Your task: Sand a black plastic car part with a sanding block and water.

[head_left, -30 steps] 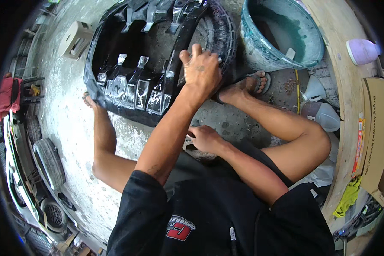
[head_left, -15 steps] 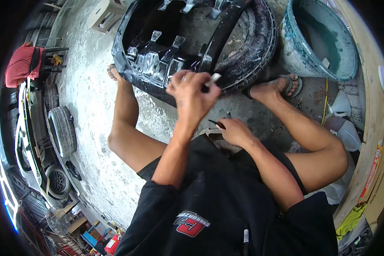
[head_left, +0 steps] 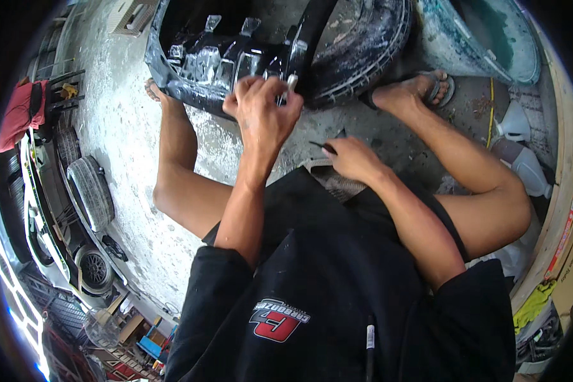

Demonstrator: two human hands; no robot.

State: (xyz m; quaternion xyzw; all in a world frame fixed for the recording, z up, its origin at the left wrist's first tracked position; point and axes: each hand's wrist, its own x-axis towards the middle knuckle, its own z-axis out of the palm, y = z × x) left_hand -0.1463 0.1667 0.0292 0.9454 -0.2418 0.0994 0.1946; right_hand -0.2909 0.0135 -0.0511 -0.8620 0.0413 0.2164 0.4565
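My left hand [head_left: 262, 108] is curled around a small pale object [head_left: 291, 81], largely hidden by my fingers, at the near edge of a glossy black plastic frame [head_left: 197, 63] with shiny tabs, smeared with pale residue. The frame lies on a black tire [head_left: 382, 51]. My right hand [head_left: 353, 159] is closed on a slim dark tool [head_left: 319, 144], held lower and to the right, above a perforated seat [head_left: 337, 181] between my legs, apart from the frame.
A green tub [head_left: 458, 44] stands at upper right beside plastic jugs [head_left: 525, 169] and a wooden edge [head_left: 554, 223]. A plastic stool [head_left: 130, 16] is at upper left. Tires [head_left: 89, 191], car panels [head_left: 35, 210] and red cloth [head_left: 20, 114] line the left side.
My left hand has left the frame's right bar for its near edge, the pale object now showing. The dark tool in my right hand has come into sight. The view has shifted.
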